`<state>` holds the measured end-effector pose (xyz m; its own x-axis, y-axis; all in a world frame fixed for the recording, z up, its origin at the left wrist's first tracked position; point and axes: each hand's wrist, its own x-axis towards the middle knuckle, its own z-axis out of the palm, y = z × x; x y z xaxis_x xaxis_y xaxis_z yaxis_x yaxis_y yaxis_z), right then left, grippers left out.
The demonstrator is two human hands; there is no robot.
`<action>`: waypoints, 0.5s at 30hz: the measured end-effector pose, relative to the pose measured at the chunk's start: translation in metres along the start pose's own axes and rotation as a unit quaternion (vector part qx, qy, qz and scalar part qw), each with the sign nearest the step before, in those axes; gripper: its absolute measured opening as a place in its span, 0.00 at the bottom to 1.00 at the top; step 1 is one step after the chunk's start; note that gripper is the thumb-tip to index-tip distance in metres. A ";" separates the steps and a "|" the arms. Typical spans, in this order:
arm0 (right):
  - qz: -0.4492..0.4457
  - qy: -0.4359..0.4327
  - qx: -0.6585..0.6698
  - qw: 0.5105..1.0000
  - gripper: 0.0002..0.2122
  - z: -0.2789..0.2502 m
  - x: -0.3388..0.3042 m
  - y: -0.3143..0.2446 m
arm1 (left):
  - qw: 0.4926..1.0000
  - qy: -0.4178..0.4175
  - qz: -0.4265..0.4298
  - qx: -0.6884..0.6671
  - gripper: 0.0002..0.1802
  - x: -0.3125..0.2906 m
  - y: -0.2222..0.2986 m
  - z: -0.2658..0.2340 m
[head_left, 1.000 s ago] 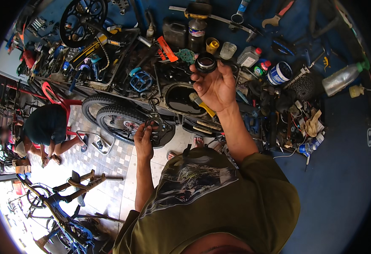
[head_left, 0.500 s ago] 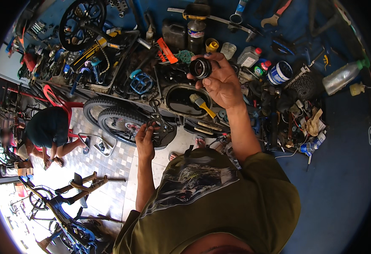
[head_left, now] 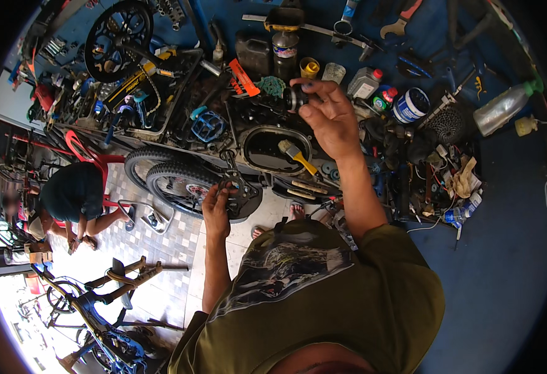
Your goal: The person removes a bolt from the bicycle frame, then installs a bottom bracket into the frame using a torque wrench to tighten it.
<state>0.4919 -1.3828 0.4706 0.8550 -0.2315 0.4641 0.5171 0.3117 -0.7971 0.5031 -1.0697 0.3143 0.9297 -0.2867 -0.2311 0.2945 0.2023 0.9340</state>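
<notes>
Raised over the bench, my right hand (head_left: 331, 118) pinches a short black ring-shaped bicycle part (head_left: 294, 98) between thumb and fingers. It is turned side-on, so its hollow is hidden. Lower and to the left, my left hand (head_left: 215, 210) is closed, fingertips together at a small dark piece I cannot make out. Just beside those fingertips is a dark flat part with holes (head_left: 243, 182). Below my right hand, an oval pan of dark liquid (head_left: 246, 149) sits at the bench edge, with a yellow-handled brush (head_left: 299, 159) lying across it.
A blue pedal (head_left: 208, 126) and a black chainring (head_left: 119, 40) lie on the cluttered bench. Bicycle wheels (head_left: 167, 181) lean below its edge. Bottles and a white-blue tub (head_left: 412, 105) stand behind my right hand. At left, a person (head_left: 71, 193) bends low near a bicycle frame (head_left: 99, 305).
My right hand has turned the black ring-shaped part from showing its open hollow to side-on. My left hand has barely moved.
</notes>
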 end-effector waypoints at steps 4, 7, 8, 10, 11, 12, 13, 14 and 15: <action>-0.102 0.032 -0.321 0.941 0.37 0.021 0.000 -0.015 | 1.000 -0.008 0.011 0.004 0.13 0.002 -0.003 -0.002; -0.157 0.015 -0.439 0.884 0.44 0.026 0.002 -0.021 | 1.000 0.000 0.017 0.006 0.12 0.004 -0.007 -0.003; -0.176 0.008 -0.476 0.862 0.44 0.027 0.003 -0.023 | 1.000 -0.001 0.015 0.007 0.12 0.004 -0.007 -0.003; -0.188 0.007 -0.491 0.851 0.45 0.028 0.003 -0.026 | 1.000 -0.002 0.012 0.007 0.12 0.004 -0.005 -0.001; -0.194 0.007 -0.498 0.845 0.46 0.028 0.004 -0.027 | 1.000 -0.002 0.013 0.008 0.12 0.004 -0.005 -0.001; -0.199 0.009 -0.485 0.851 0.46 0.027 0.004 -0.026 | 1.000 -0.002 0.014 0.009 0.12 0.005 -0.006 -0.001; -0.203 0.012 -0.472 0.858 0.46 0.026 0.004 -0.024 | 1.000 -0.001 0.016 0.009 0.12 0.005 -0.006 -0.001; -0.207 0.014 -0.459 0.864 0.46 0.024 0.004 -0.022 | 1.000 -0.003 0.015 0.011 0.12 0.006 -0.006 -0.001; -0.194 0.025 -0.453 0.870 0.46 0.021 0.004 -0.020 | 1.000 -0.004 0.013 0.012 0.12 0.005 -0.007 -0.002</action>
<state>0.4863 -1.3703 0.4967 0.6089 -0.2048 0.7663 0.5025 -0.6479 -0.5725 0.5062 -1.0707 0.3057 0.9354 -0.2890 -0.2038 0.2639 0.1869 0.9463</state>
